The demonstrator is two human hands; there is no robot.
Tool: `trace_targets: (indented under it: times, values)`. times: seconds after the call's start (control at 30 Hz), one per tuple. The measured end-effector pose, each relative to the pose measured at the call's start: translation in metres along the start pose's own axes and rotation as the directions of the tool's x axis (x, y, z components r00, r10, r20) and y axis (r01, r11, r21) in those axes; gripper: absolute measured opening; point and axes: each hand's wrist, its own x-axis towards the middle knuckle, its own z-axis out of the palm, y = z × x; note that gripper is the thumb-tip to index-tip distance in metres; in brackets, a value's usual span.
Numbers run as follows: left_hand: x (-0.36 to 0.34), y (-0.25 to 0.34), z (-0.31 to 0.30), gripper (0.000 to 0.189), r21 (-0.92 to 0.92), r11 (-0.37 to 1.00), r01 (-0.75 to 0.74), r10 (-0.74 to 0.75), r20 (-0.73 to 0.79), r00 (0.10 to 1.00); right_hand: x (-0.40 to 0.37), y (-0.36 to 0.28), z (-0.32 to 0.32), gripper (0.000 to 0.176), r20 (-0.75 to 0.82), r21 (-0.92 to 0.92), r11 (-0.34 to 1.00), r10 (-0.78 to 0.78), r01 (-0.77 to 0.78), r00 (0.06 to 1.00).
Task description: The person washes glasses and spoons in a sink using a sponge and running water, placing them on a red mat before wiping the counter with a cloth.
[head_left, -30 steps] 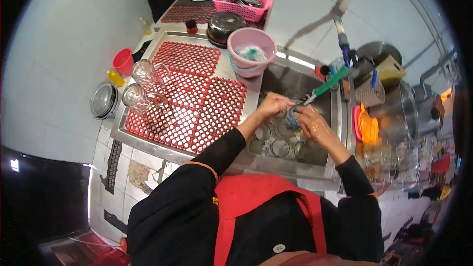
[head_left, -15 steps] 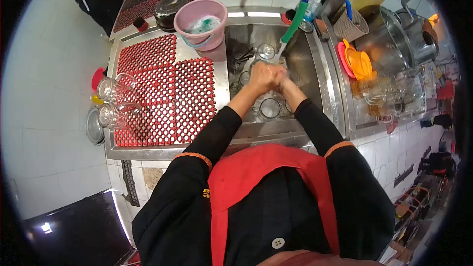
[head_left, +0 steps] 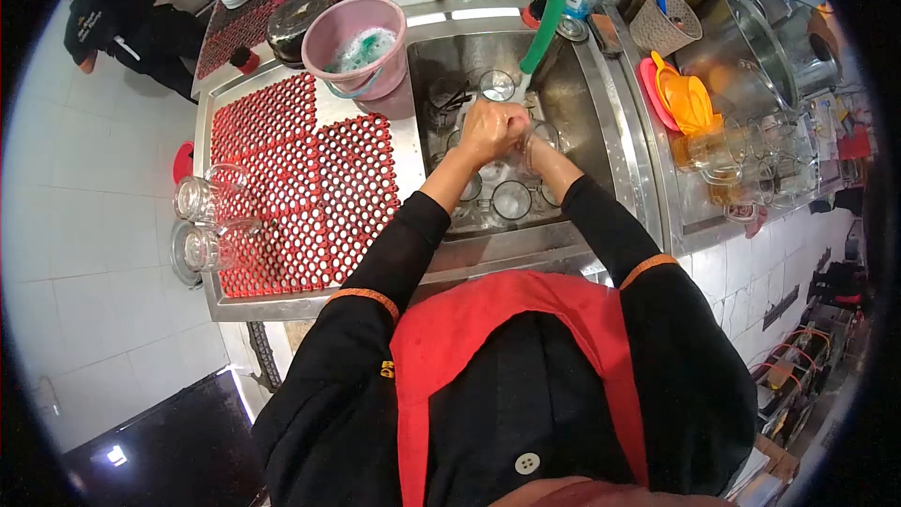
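Note:
My left hand (head_left: 492, 131) is closed, its fingers curled over, above the sink (head_left: 577, 122); what it grips, if anything, is hidden. Close against it on the right, my right hand (head_left: 542, 152) is mostly hidden and blurred, so its fingers cannot be made out. Both are wet, just below the end of a green hose (head_left: 544, 38) with water coming out. Glass mugs stand in the sink around them: one (head_left: 496, 85) beyond my left hand, another (head_left: 511, 200) nearer my body.
Left of the sink are red mats (head_left: 282, 188) with glass mugs (head_left: 195, 198) at their edge, and a pink bucket (head_left: 389, 70) of suds. More glasses (head_left: 751, 150), an orange container (head_left: 690, 103) and a large pot (head_left: 741, 56) are on the right. A person (head_left: 131, 28) stands at upper left.
The view has shifted a little, showing more of the person at upper left. My hands remain together under the hose, with my right hand slightly lower beside my left.

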Motion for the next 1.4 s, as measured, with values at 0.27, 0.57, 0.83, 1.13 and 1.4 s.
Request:
trace_targets:
  times: [0.27, 0.57, 0.83, 1.13, 1.4]
  values:
    - [0.004, -0.015, 0.002, 0.016, -0.091, 0.972, 0.217, -0.234, -0.269, 0.934, -0.036, -0.058, -0.022, 0.016, -0.076, 0.223, 0.975, 0.043, -0.025, 0.996]
    - [0.001, 0.038, 0.013, 0.032, -0.856, -0.022, 0.517, -0.804, 0.323, 0.5, -0.03, -0.046, -0.027, 0.009, -0.311, -0.852, 0.432, -0.872, 0.296, 0.378]
    - [0.009, 0.011, 0.001, 0.013, -0.768, 0.127, 0.627, -0.577, 0.457, 0.677, 0.004, -0.011, -0.078, 0.026, 0.14, 0.899, 0.424, -0.032, -0.113, 0.99]
    - [0.001, -0.02, 0.01, 0.009, -0.929, 0.145, 0.341, -0.803, 0.091, 0.59, -0.025, 0.024, -0.037, 0.04, 0.15, 0.617, 0.633, 0.489, -0.467, 0.86]
    - [0.002, -0.056, 0.039, 0.024, -0.671, 0.661, 0.335, -0.682, -0.352, 0.642, -0.01, 0.02, -0.056, 0.034, -0.411, -0.335, 0.89, 0.157, -0.309, 0.898]
